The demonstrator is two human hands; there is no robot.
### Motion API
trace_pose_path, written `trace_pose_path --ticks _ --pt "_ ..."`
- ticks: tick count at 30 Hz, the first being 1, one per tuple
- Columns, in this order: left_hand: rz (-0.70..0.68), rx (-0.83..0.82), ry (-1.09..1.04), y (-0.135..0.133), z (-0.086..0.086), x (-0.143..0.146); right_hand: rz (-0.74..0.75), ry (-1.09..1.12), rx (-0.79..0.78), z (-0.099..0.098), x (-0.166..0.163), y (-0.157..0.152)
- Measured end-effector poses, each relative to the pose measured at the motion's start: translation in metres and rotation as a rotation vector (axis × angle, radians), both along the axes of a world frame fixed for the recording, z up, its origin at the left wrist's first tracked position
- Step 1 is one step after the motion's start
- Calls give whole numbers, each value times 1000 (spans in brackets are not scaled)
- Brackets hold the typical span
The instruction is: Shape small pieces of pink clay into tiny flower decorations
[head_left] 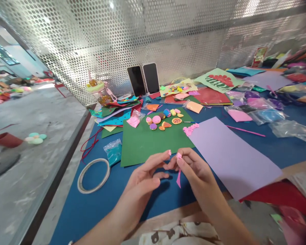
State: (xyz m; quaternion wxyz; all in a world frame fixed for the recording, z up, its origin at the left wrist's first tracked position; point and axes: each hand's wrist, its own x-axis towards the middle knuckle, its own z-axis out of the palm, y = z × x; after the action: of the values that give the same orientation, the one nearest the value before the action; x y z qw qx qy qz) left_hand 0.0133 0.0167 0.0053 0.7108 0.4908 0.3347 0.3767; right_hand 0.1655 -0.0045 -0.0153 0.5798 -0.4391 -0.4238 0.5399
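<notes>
Pink clay work over blue table (73,211), before green sheet (142,143).
Right hand (194,170) pinched a pink clay piece (179,155) with its strip (178,178) hanging; left hand (145,177) loosely curled, fingertips beside it, holding nothing. Judged light, soft, easily deformed; best held gently by fingertips.

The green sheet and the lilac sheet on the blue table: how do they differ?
The green sheet carries small colourful clay pieces along its far edge; the lilac sheet lies bare but for a pink scrap at its far corner. The green sheet sits left of the hands, and the lilac sheet looks longer, running right. Both lie flat on the table.
</notes>
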Motion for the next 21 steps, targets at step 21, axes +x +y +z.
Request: trace_pose_path --ticks 21 --pt "-26 35 -4 -6 1 4 22 -79 57 8 6 -2"
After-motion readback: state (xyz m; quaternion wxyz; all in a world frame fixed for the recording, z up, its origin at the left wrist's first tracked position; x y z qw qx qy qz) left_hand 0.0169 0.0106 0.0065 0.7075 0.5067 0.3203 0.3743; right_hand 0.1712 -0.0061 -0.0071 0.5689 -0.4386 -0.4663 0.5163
